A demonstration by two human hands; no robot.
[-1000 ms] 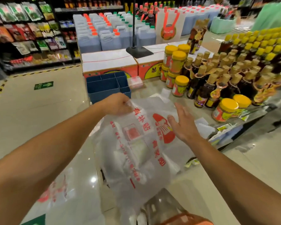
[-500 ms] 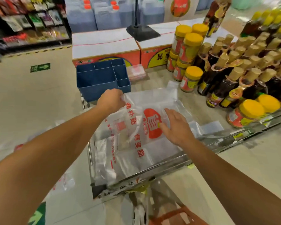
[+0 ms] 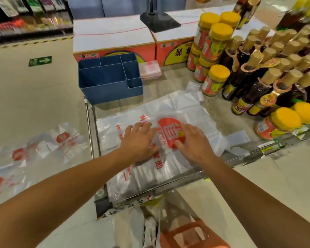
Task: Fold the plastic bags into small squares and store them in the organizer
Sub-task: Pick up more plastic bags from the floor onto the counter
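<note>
I press both palms flat on a clear plastic bag [image 3: 177, 111] spread across the bench [image 3: 220, 120], my left hand [image 3: 139, 140] over its left half and my right hand [image 3: 193, 142] on the red printed logo [image 3: 170, 133], fingers straight and spread so neither grip closes on anything. Flattening it this way looks meant to push the air out and give clean edges before the first fold; no crease is made yet. The bag lies at the near left part of the bench, its near end drooping over the metal edge [image 3: 168, 185], which could let it slide if I ease off. The blue organizer [image 3: 111, 86] stands just beyond it at the far left corner, within easy reach, its open compartments showing nothing inside. A small stack of folded bags [image 3: 150, 70] sits just to its right. Jars with yellow lids [image 3: 217, 81] and dark sauce bottles [image 3: 247, 83] crowd the right side, leaving only this patch free. More bags [image 3: 43, 145] lie loose on the floor [image 3: 34, 90] to the left, waiting their turn.
</note>
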